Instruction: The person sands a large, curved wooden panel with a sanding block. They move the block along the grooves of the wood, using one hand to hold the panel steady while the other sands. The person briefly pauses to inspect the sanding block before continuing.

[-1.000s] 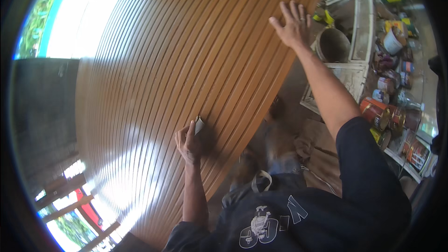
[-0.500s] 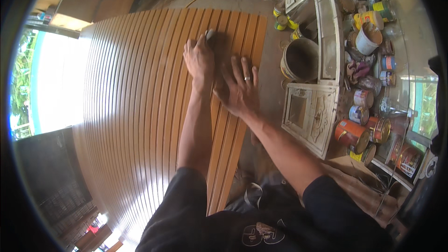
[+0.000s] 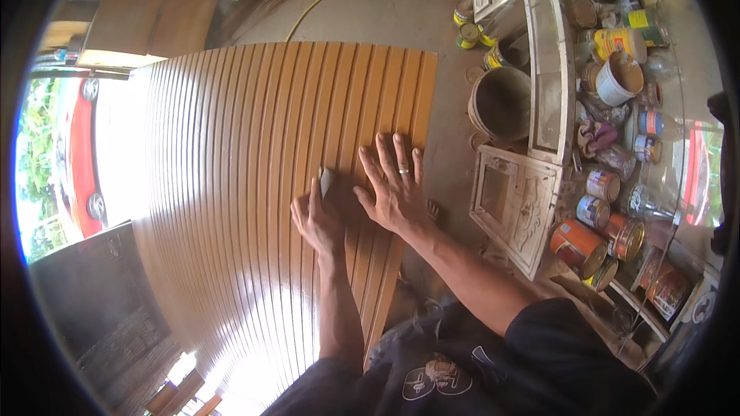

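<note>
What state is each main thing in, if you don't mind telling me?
Grey pad: held, partly hidden.
Left hand: gripping the grey pad.
Right hand: palm down, fingers spread.
Ribbed board: shiny.
Big bucket: open.
White tub: open, brown inside.

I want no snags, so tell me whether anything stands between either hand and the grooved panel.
Only the small grey piece held in the left hand; nothing visible stands between the right hand and the grooved panel.
</note>
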`<action>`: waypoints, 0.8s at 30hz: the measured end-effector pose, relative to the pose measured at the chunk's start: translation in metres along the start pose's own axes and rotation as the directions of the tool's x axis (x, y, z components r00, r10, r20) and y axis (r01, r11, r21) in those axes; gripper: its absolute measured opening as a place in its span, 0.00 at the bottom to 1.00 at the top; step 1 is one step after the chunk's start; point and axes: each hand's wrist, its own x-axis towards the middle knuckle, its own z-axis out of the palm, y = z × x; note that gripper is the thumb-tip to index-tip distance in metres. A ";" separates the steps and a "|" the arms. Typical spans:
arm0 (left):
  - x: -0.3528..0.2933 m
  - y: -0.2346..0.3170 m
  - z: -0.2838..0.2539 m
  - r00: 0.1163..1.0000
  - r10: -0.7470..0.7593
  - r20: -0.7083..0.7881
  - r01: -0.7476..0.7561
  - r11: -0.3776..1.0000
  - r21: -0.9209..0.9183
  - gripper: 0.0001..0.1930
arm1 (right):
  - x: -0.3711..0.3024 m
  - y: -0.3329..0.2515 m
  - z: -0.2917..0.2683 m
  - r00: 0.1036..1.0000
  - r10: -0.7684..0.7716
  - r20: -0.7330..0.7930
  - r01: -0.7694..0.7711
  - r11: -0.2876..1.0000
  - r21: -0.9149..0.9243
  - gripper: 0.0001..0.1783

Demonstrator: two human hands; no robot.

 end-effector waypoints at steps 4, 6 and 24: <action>0.121 0.056 0.076 0.995 0.045 -0.092 -0.045 0.999 -0.004 0.22 | 0.001 0.001 -0.003 0.999 0.008 0.050 -0.002 0.993 -0.116 0.44; 0.198 0.095 0.118 0.983 0.075 -0.165 -0.079 0.997 -0.016 0.20 | -0.001 0.001 -0.005 1.000 -0.004 0.011 0.005 0.996 -0.084 0.44; 0.212 0.104 0.121 0.992 0.090 -0.091 -0.091 0.996 -0.012 0.18 | -0.002 0.002 -0.007 0.998 -0.016 0.061 0.027 0.985 -0.171 0.39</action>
